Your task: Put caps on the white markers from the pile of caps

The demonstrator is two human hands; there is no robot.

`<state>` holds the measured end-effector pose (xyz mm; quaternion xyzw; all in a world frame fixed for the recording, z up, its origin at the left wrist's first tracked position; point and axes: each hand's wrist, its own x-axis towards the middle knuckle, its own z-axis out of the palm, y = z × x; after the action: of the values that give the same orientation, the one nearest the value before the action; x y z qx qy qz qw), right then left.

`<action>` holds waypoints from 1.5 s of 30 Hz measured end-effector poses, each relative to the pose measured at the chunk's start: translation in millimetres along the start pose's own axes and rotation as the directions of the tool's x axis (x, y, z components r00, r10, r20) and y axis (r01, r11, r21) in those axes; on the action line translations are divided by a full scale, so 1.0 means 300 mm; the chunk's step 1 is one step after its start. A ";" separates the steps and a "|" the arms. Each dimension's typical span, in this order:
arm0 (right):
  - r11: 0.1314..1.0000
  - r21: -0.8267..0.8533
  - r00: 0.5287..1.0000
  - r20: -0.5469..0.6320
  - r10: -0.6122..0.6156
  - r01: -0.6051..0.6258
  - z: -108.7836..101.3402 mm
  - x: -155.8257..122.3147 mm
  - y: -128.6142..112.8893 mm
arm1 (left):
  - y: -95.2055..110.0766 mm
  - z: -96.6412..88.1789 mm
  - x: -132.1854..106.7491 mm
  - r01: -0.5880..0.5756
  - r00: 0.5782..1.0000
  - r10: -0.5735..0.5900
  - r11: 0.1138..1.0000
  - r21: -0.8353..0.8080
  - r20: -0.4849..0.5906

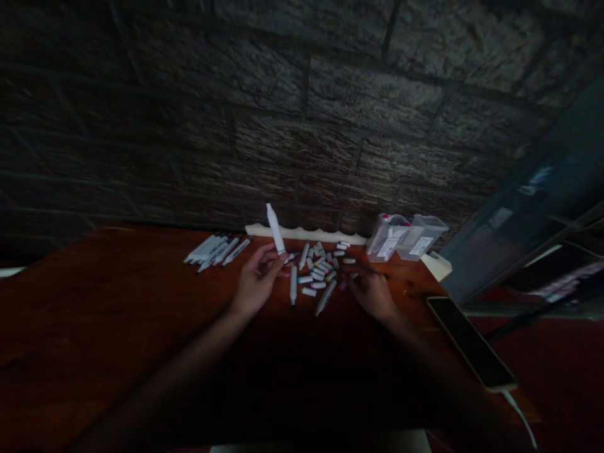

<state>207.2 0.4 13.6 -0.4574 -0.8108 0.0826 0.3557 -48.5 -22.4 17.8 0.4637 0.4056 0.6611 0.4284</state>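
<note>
My left hand [257, 277] pinches a white marker [275, 229] near its lower end. The marker stands almost upright, leaning a little left, its narrow end up. To the right of it lies a loose pile of white marker caps [321, 267] with coloured ends. My right hand [372, 292] is at the pile's right edge, fingers curled together low over the table. A small pinkish cap [342, 285] shows by its fingertips; whatever is between them is too dark to make out. Between my hands lie an upright-pointing marker [293, 286] and a slanted marker [325, 298].
Several markers [212, 251] lie side by side on the wooden table [117, 327] at left. Two clear plastic cases [389, 239] stand at the back right, one with coloured items inside. A phone [472, 343] with a white cable lies at the right edge. A stone wall [283, 126] rises behind.
</note>
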 end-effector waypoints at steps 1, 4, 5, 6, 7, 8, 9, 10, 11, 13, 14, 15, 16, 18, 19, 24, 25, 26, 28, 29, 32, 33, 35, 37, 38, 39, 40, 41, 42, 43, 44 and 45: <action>1.000 -0.004 1.000 0.011 0.004 -0.004 0.007 0.010 -0.006 | -0.004 -0.003 0.005 -0.001 1.000 0.001 1.000 -0.005 -0.003; 0.999 -0.046 0.996 0.089 0.023 -0.019 0.041 0.072 -0.031 | -0.012 -0.012 0.017 0.002 1.000 -0.003 1.000 -0.020 -0.013; 0.998 -0.057 0.993 0.119 0.023 -0.017 0.056 0.101 -0.044 | -0.013 -0.014 0.021 0.001 1.000 -0.002 1.000 -0.027 -0.019; 0.998 -0.060 0.989 0.148 0.016 -0.008 0.072 0.130 -0.059 | -0.012 -0.017 0.023 -0.001 1.000 0.000 0.999 -0.033 -0.028; 0.998 -0.058 0.985 0.174 0.005 0.005 0.087 0.159 -0.076 | -0.011 -0.019 0.026 -0.003 0.999 0.002 0.999 -0.038 -0.038; 0.998 -0.051 0.980 0.200 -0.010 0.021 0.101 0.183 -0.094 | -0.008 -0.022 0.027 -0.006 0.999 0.004 0.999 -0.040 -0.051; 0.998 -0.042 0.973 0.227 -0.027 0.037 0.114 0.200 -0.112 | -0.005 -0.026 0.029 -0.009 0.998 0.006 0.999 -0.038 -0.064; 0.998 -0.031 0.966 0.255 -0.044 0.054 0.124 0.209 -0.130 | -0.001 -0.029 0.030 -0.010 0.997 0.008 0.999 -0.033 -0.079; 0.997 -0.020 0.958 0.280 -0.064 0.073 0.131 0.208 -0.146 | 0.002 -0.034 0.032 -0.011 0.995 0.008 1.000 -0.027 -0.095; 0.994 -0.007 0.949 0.296 -0.104 0.111 0.134 0.183 -0.167 | 0.006 -0.043 0.037 -0.012 0.993 0.010 1.000 -0.018 -0.119; 0.991 -0.011 0.952 0.282 -0.122 0.131 0.128 0.161 -0.169 | 0.007 -0.047 0.039 -0.014 0.992 0.012 1.000 -0.017 -0.128; 0.989 -0.022 0.958 0.254 -0.135 0.146 0.117 0.137 -0.166 | 0.007 -0.051 0.042 -0.019 0.991 0.016 1.000 -0.019 -0.135; 0.988 -0.038 0.967 0.214 -0.141 0.152 0.101 0.113 -0.155 | 0.006 -0.055 0.044 -0.023 0.990 0.020 1.000 -0.019 -0.139; 0.988 -0.054 0.977 0.162 -0.135 0.146 0.055 0.072 -0.117 | 0.002 -0.059 0.046 -0.034 0.990 0.033 0.999 -0.003 -0.140; 0.991 -0.055 0.984 0.131 -0.118 0.126 0.027 0.057 -0.090 | 0.000 -0.059 0.046 -0.040 0.989 0.042 0.999 0.015 -0.139; 0.991 -0.059 0.986 -0.123 0.112 -0.120 -0.102 0.021 0.060 | -0.016 -0.048 0.034 -0.028 0.995 0.041 0.990 0.138 -0.096; 0.984 -0.036 0.972 -0.167 0.166 -0.174 -0.117 0.017 0.083 | -0.020 -0.044 0.030 -0.025 0.996 0.039 0.987 0.161 -0.079; 0.977 -0.011 0.959 -0.195 0.208 -0.214 -0.125 0.014 0.100 | -0.024 -0.040 0.026 -0.025 0.998 0.036 0.983 0.183 -0.059; 0.970 0.020 0.949 -0.203 0.242 -0.243 -0.126 0.009 0.118 | -0.030 -0.031 0.019 -0.025 0.999 0.031 0.975 0.222 -0.022; 0.971 0.022 0.954 -0.186 0.236 -0.236 -0.120 0.008 0.119 | -0.032 -0.028 0.016 -0.022 1.000 0.024 0.970 0.240 -0.008; 0.986 0.007 0.982 -0.089 0.168 -0.168 -0.089 0.009 0.108 | -0.037 -0.023 0.012 -0.017 1.000 0.016 0.954 0.299 0.006; 0.990 0.004 0.989 -0.056 0.138 -0.138 -0.079 0.010 0.102 | -0.038 -0.024 0.013 -0.022 1.000 0.021 0.949 0.314 0.008; 0.996 0.000 0.996 -0.018 0.087 -0.087 -0.063 0.011 0.091 | -0.038 -0.026 0.014 -0.031 1.000 0.029 0.941 0.336 0.013; 0.999 -0.015 0.999 -0.004 0.035 -0.035 -0.051 0.010 0.079 | -0.038 -0.028 0.016 -0.033 0.999 0.031 0.937 0.348 0.011; 1.000 -0.024 1.000 0.016 -0.005 0.005 -0.045 0.009 0.072 | -0.037 -0.029 0.016 -0.033 0.999 0.032 0.935 0.353 0.008; 0.998 -0.033 0.998 0.044 -0.050 0.051 -0.038 0.008 0.065 | -0.036 -0.029 0.015 -0.035 0.999 0.035 0.933 0.358 0.006; 0.994 -0.044 0.993 0.072 -0.096 0.099 -0.029 0.007 0.056 | -0.037 -0.030 0.015 -0.043 0.999 0.043 0.930 0.364 0.006; 0.988 -0.058 0.986 0.099 -0.136 0.142 -0.019 0.007 0.048 | -0.037 -0.031 0.014 -0.051 0.999 0.050 0.927 0.372 0.012; 0.981 -0.078 0.978 0.124 -0.165 0.175 -0.007 0.008 0.041 | -0.039 -0.032 0.013 -0.059 0.998 0.055 0.922 0.383 0.022; 0.976 -0.103 0.974 0.139 -0.179 0.194 0.005 0.011 0.035 | -0.041 -0.033 0.012 -0.065 0.998 0.056 0.916 0.397 0.035; 0.971 -0.129 0.972 0.148 -0.184 0.204 0.016 0.014 0.032 | -0.043 -0.034 0.011 -0.071 0.997 0.055 0.909 0.411 0.050; 0.967 -0.150 0.970 0.156 -0.185 0.208 0.026 0.018 0.032 | -0.046 -0.035 0.010 -0.075 0.997 0.053 0.903 0.422 0.063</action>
<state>206.9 11.7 6.4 -0.3957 -0.8793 0.0114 0.2650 -56.5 -17.0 3.3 0.5751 0.5133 0.5590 0.3054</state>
